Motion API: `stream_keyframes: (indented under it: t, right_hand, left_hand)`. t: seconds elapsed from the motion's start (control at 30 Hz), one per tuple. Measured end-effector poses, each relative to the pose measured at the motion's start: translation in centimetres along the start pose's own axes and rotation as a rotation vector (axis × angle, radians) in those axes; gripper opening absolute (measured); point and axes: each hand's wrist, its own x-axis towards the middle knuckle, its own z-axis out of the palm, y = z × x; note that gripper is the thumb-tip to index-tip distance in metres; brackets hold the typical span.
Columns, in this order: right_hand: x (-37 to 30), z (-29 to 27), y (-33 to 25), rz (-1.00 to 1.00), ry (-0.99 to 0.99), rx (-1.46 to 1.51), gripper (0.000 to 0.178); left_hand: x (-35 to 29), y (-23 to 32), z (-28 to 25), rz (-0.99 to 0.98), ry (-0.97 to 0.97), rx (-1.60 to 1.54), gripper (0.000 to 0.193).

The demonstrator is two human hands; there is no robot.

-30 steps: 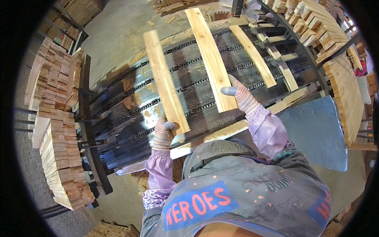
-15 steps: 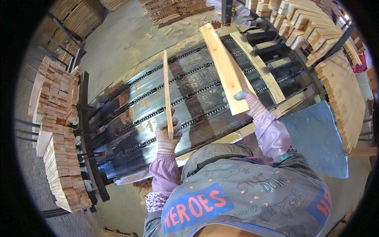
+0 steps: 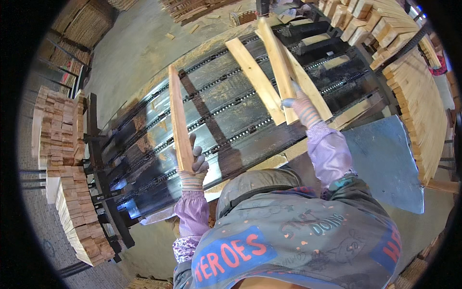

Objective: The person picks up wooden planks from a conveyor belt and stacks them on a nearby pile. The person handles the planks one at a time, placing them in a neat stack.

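Observation:
My left hand [image 3: 196,161], in a grey glove with a striped cuff, is closed round the near end of a long narrow wooden plank [image 3: 178,118]. That plank slants up and away over the machine bed, its broad face showing. My right hand [image 3: 303,107], gloved alike, grips the near end of another plank [image 3: 277,60]; its fingers are partly hidden. Left of that one, a pale plank [image 3: 256,81] lies across the chains. Another plank [image 3: 308,84] lies just right of it, partly covered by the held plank and my right hand.
Dark chain conveyor bed [image 3: 231,106] spans the front. Stacked wood blocks [image 3: 62,130] stand at the left, and stacked planks [image 3: 414,115] at the right. A blue-grey sheet [image 3: 385,164] lies near my right arm. A basket [image 3: 243,18] sits beyond the bed.
My left hand has moved left and turned its plank from edge to broad face. On the right, one plank now lies apart, left of the plank my right hand holds. The view has shifted slightly.

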Motion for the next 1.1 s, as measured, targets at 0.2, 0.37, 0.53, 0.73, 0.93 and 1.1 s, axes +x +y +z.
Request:
stream_keyframes:
  t: [0.2,0.37,0.53,0.73,0.93,1.1]
  right_hand:
    - [0.1,6.9,-1.7,0.173,0.008,-0.972,0.090]
    - [0.1,10.9,-1.9,0.126,-0.137,-1.209,0.102]
    - [0.6,10.2,-2.9,0.118,-0.309,-0.396,0.103]
    - [-2.6,7.7,-5.4,0.304,-0.497,0.710,0.093]
    - [-4.1,9.9,-2.9,0.148,-0.567,0.682,0.097]
    - [-6.4,12.2,-1.5,0.042,-0.554,0.498,0.097]
  left_hand:
    - [0.0,-0.2,1.0,0.026,-0.001,-0.067,0.087]
    - [-0.9,0.1,1.8,0.078,0.033,0.094,0.078]
    - [-1.7,-0.2,2.8,0.158,0.108,0.369,0.086]
    - [-0.1,-0.8,1.6,0.199,0.437,0.668,0.064]
    - [3.1,-5.1,3.2,0.186,0.417,0.781,0.062]
    - [3.1,-8.7,3.5,0.097,0.510,0.760,0.072]
